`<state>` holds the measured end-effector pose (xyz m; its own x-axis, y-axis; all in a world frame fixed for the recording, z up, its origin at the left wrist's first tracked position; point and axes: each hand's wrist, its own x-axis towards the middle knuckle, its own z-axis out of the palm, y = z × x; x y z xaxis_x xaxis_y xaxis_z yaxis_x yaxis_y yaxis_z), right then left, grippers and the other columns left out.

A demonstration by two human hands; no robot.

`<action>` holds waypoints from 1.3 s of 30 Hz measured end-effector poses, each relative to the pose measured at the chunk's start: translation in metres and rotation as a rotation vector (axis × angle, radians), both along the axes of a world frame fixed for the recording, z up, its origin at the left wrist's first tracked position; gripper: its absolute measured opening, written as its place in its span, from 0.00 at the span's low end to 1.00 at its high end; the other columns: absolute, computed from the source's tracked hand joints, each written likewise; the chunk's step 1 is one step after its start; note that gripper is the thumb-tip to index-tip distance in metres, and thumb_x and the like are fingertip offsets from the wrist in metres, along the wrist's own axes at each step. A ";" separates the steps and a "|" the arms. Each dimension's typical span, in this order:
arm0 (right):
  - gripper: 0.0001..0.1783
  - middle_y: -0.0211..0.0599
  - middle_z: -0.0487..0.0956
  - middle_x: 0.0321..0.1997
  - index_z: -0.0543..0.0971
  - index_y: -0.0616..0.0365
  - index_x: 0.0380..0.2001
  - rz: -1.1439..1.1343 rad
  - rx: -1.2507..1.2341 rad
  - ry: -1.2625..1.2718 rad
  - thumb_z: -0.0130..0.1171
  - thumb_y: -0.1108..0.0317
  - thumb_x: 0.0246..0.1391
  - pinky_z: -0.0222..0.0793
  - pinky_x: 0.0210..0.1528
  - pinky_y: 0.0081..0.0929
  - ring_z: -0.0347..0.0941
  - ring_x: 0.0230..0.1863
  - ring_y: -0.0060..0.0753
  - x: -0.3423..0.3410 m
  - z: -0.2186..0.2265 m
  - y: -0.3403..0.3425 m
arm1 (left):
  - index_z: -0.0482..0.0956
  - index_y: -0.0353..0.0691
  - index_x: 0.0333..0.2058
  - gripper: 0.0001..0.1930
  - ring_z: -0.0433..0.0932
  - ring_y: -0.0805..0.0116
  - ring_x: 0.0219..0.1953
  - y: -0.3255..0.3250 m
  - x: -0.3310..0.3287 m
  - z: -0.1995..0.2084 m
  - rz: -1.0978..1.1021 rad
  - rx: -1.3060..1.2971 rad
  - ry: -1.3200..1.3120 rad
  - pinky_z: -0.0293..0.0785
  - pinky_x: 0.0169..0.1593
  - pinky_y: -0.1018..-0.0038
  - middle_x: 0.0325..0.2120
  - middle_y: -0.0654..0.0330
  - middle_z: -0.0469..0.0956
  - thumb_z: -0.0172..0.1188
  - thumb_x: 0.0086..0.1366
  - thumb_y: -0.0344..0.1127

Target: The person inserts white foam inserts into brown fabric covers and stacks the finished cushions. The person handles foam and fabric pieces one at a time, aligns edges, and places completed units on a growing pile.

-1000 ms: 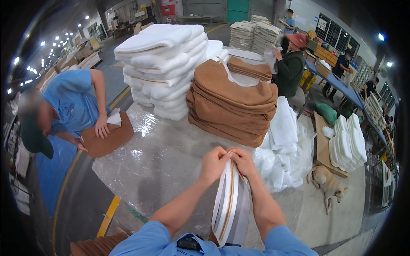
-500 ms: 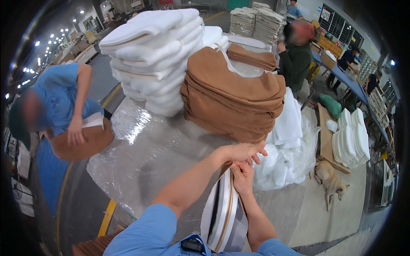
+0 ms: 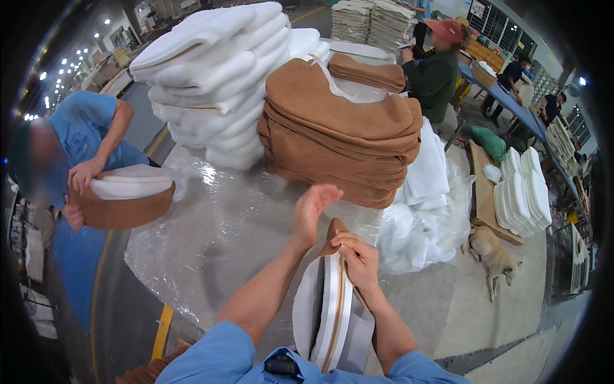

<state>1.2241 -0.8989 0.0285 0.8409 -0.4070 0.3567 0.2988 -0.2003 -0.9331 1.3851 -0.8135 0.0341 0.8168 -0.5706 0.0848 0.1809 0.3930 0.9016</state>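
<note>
Against my body stands a cushion cover with a brown tip, grey inner cloth and a tan zipper line running down between white strips. My right hand is closed on its upper edge, just below the brown tip. My left hand is raised free of the cover, fingers stretched out and holding nothing. Just beyond my hands rises a stack of folded brown covers on the plastic-wrapped table. What fills the cover is only partly visible.
Tall white padding stack stands behind left. At left a co-worker holds a brown cover around white padding. Crumpled clear plastic lies right of the brown stack. A dog lies on the floor; another person stands behind.
My left hand has moved up and left, away from the cover's top, exposing its brown tip. My right hand keeps its grip. The co-worker's cover has turned, showing more white padding.
</note>
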 end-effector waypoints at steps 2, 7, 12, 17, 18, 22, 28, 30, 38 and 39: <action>0.06 0.42 0.87 0.44 0.86 0.67 0.39 0.054 0.010 0.020 0.61 0.80 0.62 0.75 0.56 0.30 0.83 0.50 0.36 0.005 0.010 0.005 | 0.77 0.33 0.56 0.29 0.81 0.65 0.48 0.016 0.000 -0.041 -0.241 0.130 -0.041 0.77 0.56 0.69 0.45 0.55 0.84 0.38 0.84 0.54; 0.15 0.38 0.83 0.57 0.85 0.63 0.50 0.131 -0.023 0.050 0.63 0.79 0.61 0.73 0.50 0.23 0.77 0.44 0.24 -0.003 0.017 -0.031 | 0.78 0.40 0.55 0.30 0.77 0.74 0.43 0.001 -0.036 -0.054 -0.335 -0.015 0.104 0.75 0.49 0.74 0.40 0.62 0.80 0.39 0.82 0.62; 0.28 0.32 0.73 0.70 0.79 0.57 0.64 0.272 0.120 0.158 0.66 0.74 0.60 0.67 0.42 0.17 0.67 0.37 0.13 0.003 0.036 -0.080 | 0.78 0.43 0.55 0.28 0.79 0.75 0.40 0.001 -0.040 -0.056 -0.359 -0.020 0.149 0.79 0.44 0.73 0.41 0.63 0.79 0.43 0.81 0.62; 0.19 0.34 0.79 0.65 0.86 0.59 0.56 0.369 -0.057 0.311 0.66 0.73 0.62 0.75 0.52 0.22 0.77 0.48 0.22 0.020 0.040 -0.086 | 0.78 0.43 0.54 0.26 0.80 0.76 0.40 -0.003 -0.050 -0.045 -0.363 -0.157 0.369 0.80 0.44 0.76 0.41 0.64 0.80 0.46 0.81 0.60; 0.17 0.35 0.80 0.63 0.87 0.59 0.54 0.373 -0.086 0.280 0.65 0.73 0.62 0.76 0.54 0.24 0.78 0.51 0.25 0.025 0.040 -0.083 | 0.78 0.43 0.53 0.25 0.81 0.76 0.40 -0.004 -0.050 -0.054 -0.361 -0.225 0.425 0.80 0.43 0.77 0.41 0.65 0.80 0.47 0.81 0.59; 0.14 0.40 0.84 0.58 0.88 0.60 0.51 0.433 -0.141 0.211 0.65 0.73 0.64 0.75 0.62 0.30 0.79 0.60 0.36 0.043 0.041 -0.071 | 0.79 0.44 0.50 0.19 0.81 0.78 0.40 -0.007 -0.043 -0.082 -0.354 -0.351 0.574 0.80 0.41 0.79 0.40 0.67 0.80 0.51 0.81 0.53; 0.15 0.41 0.85 0.57 0.88 0.60 0.52 0.414 -0.214 0.289 0.66 0.73 0.63 0.73 0.64 0.32 0.79 0.61 0.38 0.045 0.048 -0.070 | 0.79 0.42 0.49 0.16 0.82 0.78 0.37 -0.015 -0.048 -0.081 -0.271 -0.271 0.319 0.81 0.38 0.79 0.38 0.67 0.81 0.54 0.80 0.48; 0.15 0.41 0.85 0.57 0.88 0.60 0.52 0.376 -0.154 0.269 0.65 0.73 0.63 0.73 0.65 0.32 0.79 0.61 0.37 0.043 0.050 -0.069 | 0.79 0.41 0.49 0.16 0.82 0.77 0.36 -0.016 -0.050 -0.075 -0.282 -0.280 0.368 0.81 0.37 0.79 0.38 0.67 0.81 0.54 0.80 0.48; 0.12 0.39 0.87 0.54 0.88 0.63 0.49 0.377 -0.099 0.210 0.64 0.72 0.65 0.74 0.62 0.30 0.81 0.56 0.34 0.046 0.033 -0.071 | 0.80 0.40 0.47 0.14 0.82 0.77 0.36 -0.014 -0.050 -0.072 -0.265 -0.233 0.412 0.81 0.37 0.78 0.38 0.66 0.81 0.56 0.78 0.45; 0.12 0.39 0.87 0.54 0.88 0.63 0.48 0.365 -0.107 0.198 0.64 0.72 0.65 0.74 0.62 0.30 0.81 0.55 0.34 0.046 0.031 -0.069 | 0.80 0.40 0.47 0.14 0.82 0.77 0.36 -0.014 -0.050 -0.072 -0.256 -0.219 0.406 0.81 0.37 0.78 0.38 0.66 0.81 0.57 0.78 0.45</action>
<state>1.2705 -0.9679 0.0596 0.9795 -0.0390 0.1978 0.1852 -0.2132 -0.9593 1.3353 -0.8271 -0.0383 0.6457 -0.7604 -0.0697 0.6131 0.4618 0.6410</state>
